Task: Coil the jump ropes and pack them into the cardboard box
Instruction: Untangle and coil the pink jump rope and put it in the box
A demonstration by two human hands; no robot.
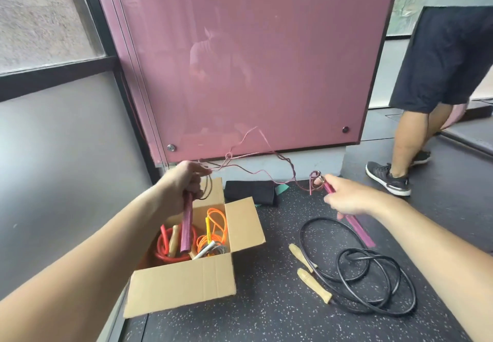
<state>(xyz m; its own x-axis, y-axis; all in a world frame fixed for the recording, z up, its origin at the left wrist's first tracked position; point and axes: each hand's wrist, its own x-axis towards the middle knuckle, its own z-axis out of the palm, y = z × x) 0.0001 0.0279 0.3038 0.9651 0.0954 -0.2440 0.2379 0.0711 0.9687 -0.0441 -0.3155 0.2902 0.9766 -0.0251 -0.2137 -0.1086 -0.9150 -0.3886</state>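
Open from above, a brown cardboard box (186, 283) on the dark speckled rubber floor (269, 275) is partly filled by red, orange and white rope coils (204, 243). A bare strip of floor separates it from a sprawled black jump rope with wooden handles (373, 275). A thin pink jump rope (293, 171), strung between the left hand (184, 181) and right hand (346, 200), bars the air before a glossy pink wall panel (266, 61); a bystander's sneakered feet (386, 179) close off the right.

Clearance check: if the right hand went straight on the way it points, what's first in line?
The right hand, gripping a pink handle, points up-left. Likely first: the slack pink rope ahead of it, then the grey plinth under the pink panel. Depth unclear.
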